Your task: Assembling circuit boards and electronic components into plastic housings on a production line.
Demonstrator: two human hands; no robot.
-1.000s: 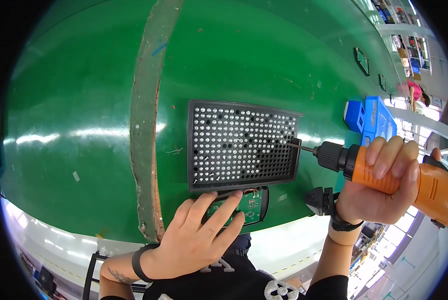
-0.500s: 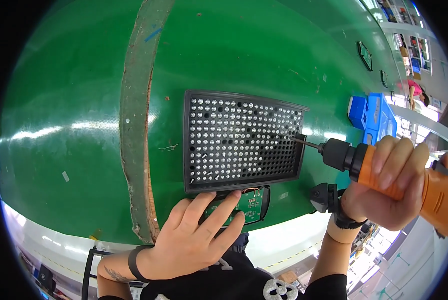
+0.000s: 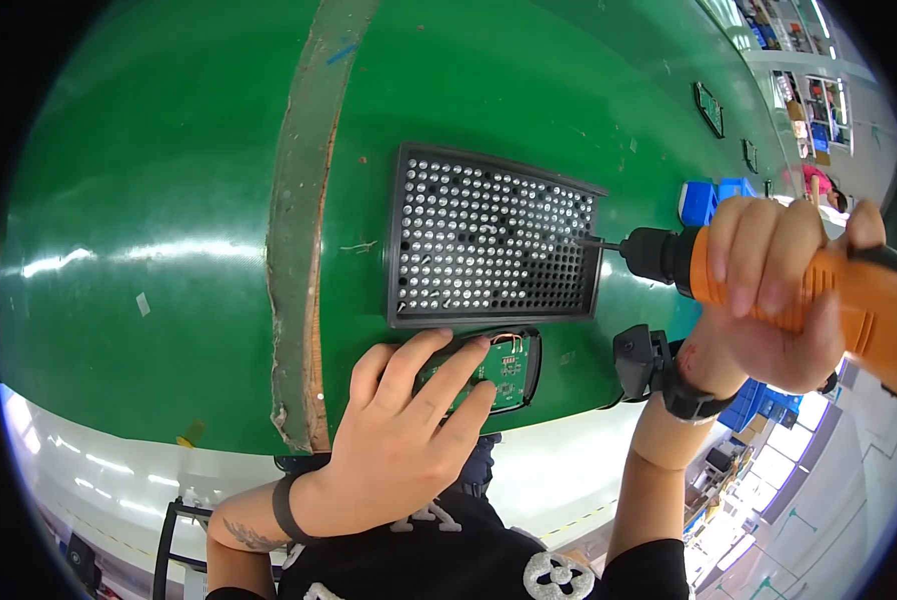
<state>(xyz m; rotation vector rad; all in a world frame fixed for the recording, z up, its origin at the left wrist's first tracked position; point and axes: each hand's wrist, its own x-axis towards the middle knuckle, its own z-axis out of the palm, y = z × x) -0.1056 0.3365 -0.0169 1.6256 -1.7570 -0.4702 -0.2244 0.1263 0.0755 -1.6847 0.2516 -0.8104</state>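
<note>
The right hand (image 3: 784, 290) is curled tightly around an orange and black power drill (image 3: 864, 305). The left hand (image 3: 404, 430) is partly open, palm down, fingers spread and bent over a green circuit board in a black rounded frame (image 3: 509, 370). I cannot tell how hard it presses or grips. The board sits close to the near edge of the bench with the green top (image 3: 169, 170). Just beyond it is a black box-shaped tray full of silver screws (image 3: 397, 240), with a small gap between them.

There is wide open room on the bench past the tray, toward the far edge, and left of the grey-green strip with a torn brown side (image 3: 304, 180). To the right there is less room: blue plastic bins (image 3: 699, 203) stand near the drill.

The left hand hides the left part of the board. The right hand covers much of the drill's handle, and its back end is blurred and runs into the dark rim of the view. The thin metal bit (image 3: 601, 244) ends over the tray's right end; I cannot tell if it touches a screw.

The drill lies nearly flat, its long way going from right to left, bit pointing left. The board and the tray both lie with their long sides roughly along the near edge.
</note>
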